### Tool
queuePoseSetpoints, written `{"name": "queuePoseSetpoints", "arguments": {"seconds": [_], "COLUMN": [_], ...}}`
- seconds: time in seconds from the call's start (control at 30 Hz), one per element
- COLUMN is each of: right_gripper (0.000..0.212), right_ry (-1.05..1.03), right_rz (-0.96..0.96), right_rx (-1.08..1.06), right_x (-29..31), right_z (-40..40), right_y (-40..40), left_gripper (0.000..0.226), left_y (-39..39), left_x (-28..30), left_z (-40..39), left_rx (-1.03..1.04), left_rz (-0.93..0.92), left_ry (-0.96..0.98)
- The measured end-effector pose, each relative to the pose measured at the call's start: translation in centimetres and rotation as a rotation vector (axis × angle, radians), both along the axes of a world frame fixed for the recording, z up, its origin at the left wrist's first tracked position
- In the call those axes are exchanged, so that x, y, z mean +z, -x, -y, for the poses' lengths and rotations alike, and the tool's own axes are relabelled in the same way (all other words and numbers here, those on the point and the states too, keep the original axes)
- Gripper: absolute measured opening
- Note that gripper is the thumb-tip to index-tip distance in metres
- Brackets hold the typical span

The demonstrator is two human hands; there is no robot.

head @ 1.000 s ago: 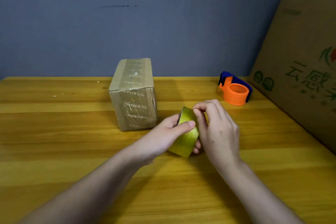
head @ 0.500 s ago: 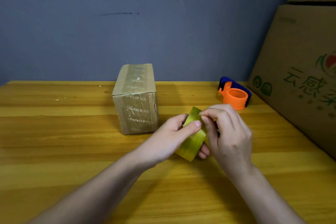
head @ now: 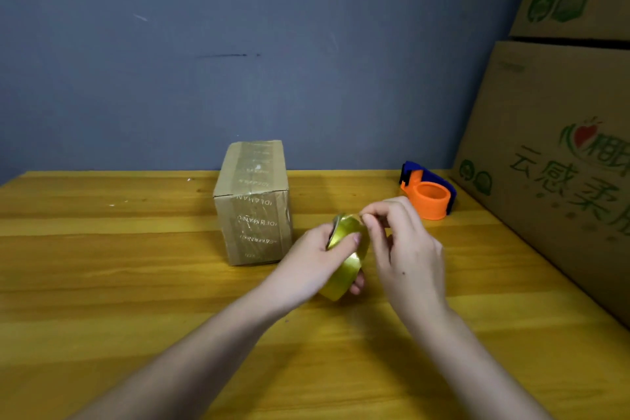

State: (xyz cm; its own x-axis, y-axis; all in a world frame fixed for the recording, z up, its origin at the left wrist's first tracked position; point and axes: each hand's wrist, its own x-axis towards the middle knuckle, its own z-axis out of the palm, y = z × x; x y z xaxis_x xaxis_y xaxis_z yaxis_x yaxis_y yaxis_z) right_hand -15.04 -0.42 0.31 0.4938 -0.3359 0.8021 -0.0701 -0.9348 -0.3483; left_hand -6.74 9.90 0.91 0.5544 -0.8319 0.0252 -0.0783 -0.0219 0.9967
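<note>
A roll of yellowish clear tape (head: 347, 266) stands on edge just above the wooden table (head: 136, 300), in the middle of the view. My left hand (head: 313, 269) grips it, thumb across the outer face and fingers behind and under. My right hand (head: 405, 249) is at the roll's top right edge, thumb and forefinger pinching there; whether they have the tape's end is too small to tell. A small taped cardboard box (head: 254, 204) stands just left of the roll.
An orange and blue tape dispenser (head: 429, 196) lies at the back right of the table. Large printed cardboard cartons (head: 552, 160) are stacked along the right edge. A grey-blue wall (head: 272, 44) closes the back.
Both hands and the roll have shifted slightly right and farther from me. My right fingertips went from the roll's top face to its top right edge. The camera tilted up a little.
</note>
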Motion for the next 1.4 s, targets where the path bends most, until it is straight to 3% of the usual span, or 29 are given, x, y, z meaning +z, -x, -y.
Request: {"name": "queuePoseSetpoints", "arguments": {"seconds": [0.07, 0.2, 0.3, 0.47, 0.57, 0.63, 0.7, 0.8, 0.93, 1.0, 1.1, 1.17, 1.3, 1.4], "right_gripper": [0.014, 0.013, 0.017, 0.011, 0.008, 0.007, 0.008, 0.009, 0.009, 0.008, 0.005, 0.004, 0.005, 0.008], "right_ry": [-0.134, -0.663, -0.664, -0.733, -0.642, -0.444, -0.246, -0.119, -0.125, -0.16, -0.275, -0.304, -0.168, -0.047], "right_rz": [-0.111, -0.171, -0.167, -0.028, -0.01, -0.018, -0.001, 0.059, 0.114, 0.148, 0.194, 0.219, 0.255, 0.229], "right_rx": [0.034, 0.322, 0.325, 0.33, 0.263, 0.167, 0.1, 0.07, 0.076, 0.085, 0.126, 0.145, 0.159, 0.168], "right_x": [0.6, 2.2, 2.6, 2.8, 2.7, 2.4, 2.0, 2.0, 2.1, 2.0, 1.9, 2.0, 2.5, 3.0], "right_z": [0.0, 1.1, 2.0, 2.9, 2.5, 1.8, 1.1, 1.0, 1.1, 1.1, 0.9, 0.7, 0.2, -0.1], "right_y": [-0.3, -1.3, -1.6, -1.3, -0.8, -0.3, 0.1, 0.6, 1.1, 1.3, 1.5, 1.6, 1.9, 2.0], "left_gripper": [0.021, 0.02, 0.019, 0.021, 0.009, 0.011, 0.016, 0.027, 0.028, 0.025, 0.033, 0.038, 0.025, 0.026], "left_y": [-0.1, 0.2, 0.2, 0.9, 1.2, 0.9, 0.9, 1.0, 1.1, 1.1, 1.1, 1.2, 0.5, -0.4], "left_x": [0.1, 0.6, 0.6, -0.1, -0.7, -0.7, 0.0, 1.4, 2.1, 2.1, 1.6, 1.7, 1.3, 0.8], "left_z": [-0.1, -0.1, -0.4, -2.0, -2.0, -1.7, -1.3, -0.8, -0.3, -0.1, -0.3, -0.1, 0.3, 0.3], "left_rx": [0.015, 0.015, -0.035, -0.067, 0.047, 0.114, 0.1, 0.047, 0.055, 0.101, 0.291, 0.365, 0.26, 0.273], "left_rz": [-0.062, -0.203, -0.223, -0.018, 0.262, 0.442, 0.371, 0.047, 0.076, 0.234, 0.871, 0.999, 0.414, 0.385], "left_ry": [-0.01, 0.002, 0.0, 0.096, 0.095, 0.016, 0.016, 0.074, 0.064, -0.025, -0.367, -0.393, -0.152, -0.127]}}
